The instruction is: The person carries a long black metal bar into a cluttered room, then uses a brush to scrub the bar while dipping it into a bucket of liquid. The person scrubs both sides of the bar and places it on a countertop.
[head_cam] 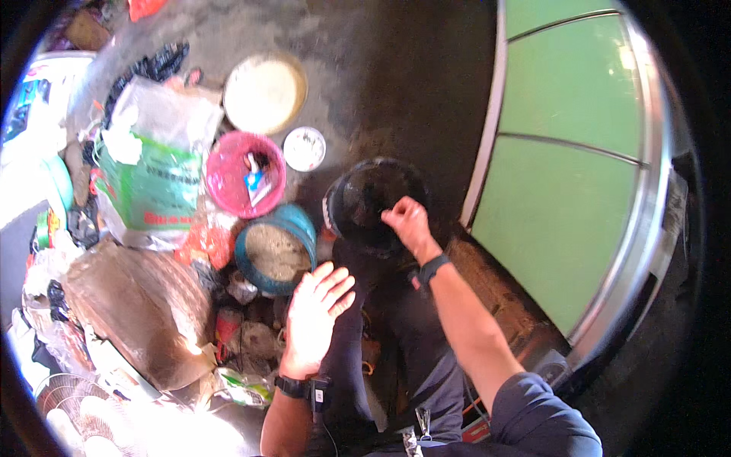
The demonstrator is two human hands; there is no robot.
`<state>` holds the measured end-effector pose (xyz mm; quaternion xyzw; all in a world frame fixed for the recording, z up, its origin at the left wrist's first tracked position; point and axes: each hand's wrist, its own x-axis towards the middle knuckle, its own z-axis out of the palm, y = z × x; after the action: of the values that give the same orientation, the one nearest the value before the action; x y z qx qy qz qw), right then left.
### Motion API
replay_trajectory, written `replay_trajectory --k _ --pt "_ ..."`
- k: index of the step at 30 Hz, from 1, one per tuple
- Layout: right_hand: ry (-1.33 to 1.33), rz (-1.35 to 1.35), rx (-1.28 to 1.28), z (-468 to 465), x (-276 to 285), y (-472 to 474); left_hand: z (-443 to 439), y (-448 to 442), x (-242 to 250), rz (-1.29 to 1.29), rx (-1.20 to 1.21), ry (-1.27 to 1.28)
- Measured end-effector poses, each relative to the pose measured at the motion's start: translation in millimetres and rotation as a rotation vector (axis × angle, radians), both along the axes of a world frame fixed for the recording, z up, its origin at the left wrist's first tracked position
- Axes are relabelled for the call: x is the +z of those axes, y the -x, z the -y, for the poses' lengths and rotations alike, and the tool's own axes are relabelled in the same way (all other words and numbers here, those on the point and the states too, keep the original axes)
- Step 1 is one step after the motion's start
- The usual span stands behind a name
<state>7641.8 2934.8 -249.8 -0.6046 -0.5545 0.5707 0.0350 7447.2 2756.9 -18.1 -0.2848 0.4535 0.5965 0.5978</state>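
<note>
My left hand (pixel 316 320) is empty, fingers straight and slightly apart, held just below a teal plastic bucket (pixel 311 228) of greyish, foamy-looking contents (pixel 273 251). Over the right side of a round black tub (pixel 365 194), my right hand (pixel 412 224) has its fingers curled, thumb against fingertips. Whether something small sits in that pinch cannot be seen. The inside of the tub is dark and its contents are unclear. Both wrists wear black straps, and a small device hangs by the left one.
A pink basin (pixel 245 174) holding packets, a white tub (pixel 305 149) and a large cream-filled basin (pixel 265 94) stand ahead. Plastic bags (pixel 157 183), a brown sack (pixel 143 308) and a fan (pixel 80 405) crowd the left. A green-panelled, metal-framed cabinet (pixel 562 188) borders the right.
</note>
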Motion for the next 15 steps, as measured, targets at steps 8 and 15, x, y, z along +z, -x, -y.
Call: replay_trajectory --k 8,15 --pt "0.132 -0.284 -0.212 10.9 196.2 18.2 -29.6 -27.5 118.3 -0.115 -0.235 -0.027" --pt "-0.060 -0.280 0.245 3.7 384.1 16.9 -52.5 -32.4 189.7 -0.034 -0.264 -0.125"
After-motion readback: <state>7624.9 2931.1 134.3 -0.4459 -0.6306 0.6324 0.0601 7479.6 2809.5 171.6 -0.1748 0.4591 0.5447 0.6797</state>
